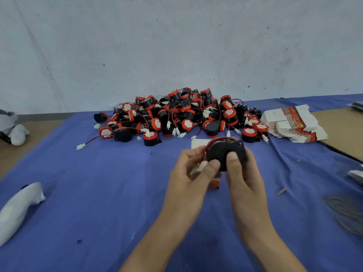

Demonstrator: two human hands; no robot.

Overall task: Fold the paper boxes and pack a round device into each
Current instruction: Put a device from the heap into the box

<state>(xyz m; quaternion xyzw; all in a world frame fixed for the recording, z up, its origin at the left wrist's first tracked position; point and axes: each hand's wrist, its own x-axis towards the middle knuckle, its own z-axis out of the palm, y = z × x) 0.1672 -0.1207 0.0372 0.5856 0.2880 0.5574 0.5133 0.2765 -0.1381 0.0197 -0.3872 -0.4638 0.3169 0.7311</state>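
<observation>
Across the desk (29,154), nearly edge to edge, lies a blue cloth (94,203); I read everything else against it. At the far edge, against the wall (176,46), sits the heap of round devices (176,116). Each is a black drum with a red cap, a white disc on the cap, and a red-and-black lead ending in a white plug. Near the far right corner rests the stack of flat boxes (294,123), white with red printed panels, not yet folded.

Just nearer than the heap, toward the middle, both hands meet on one round device (222,154). Left hand (186,173): thumb pressed on the lower rim of the black face, fingers curled round the far side. Right hand (243,173): thumb flat on the face, fingers wrapped behind. Together they pinch the drum, black underside toward the camera, its mounting tab (240,146) at upper right. Its red lead (211,143) loops over the top rim.

Beneath the hands shows a box (214,184), red below, with a white flap beyond; how fully it is folded I cannot tell.

Progress, as I judge it: early. No finished pack is identifiable, heap and stack both look large, and this device is not yet inside its box.
</observation>
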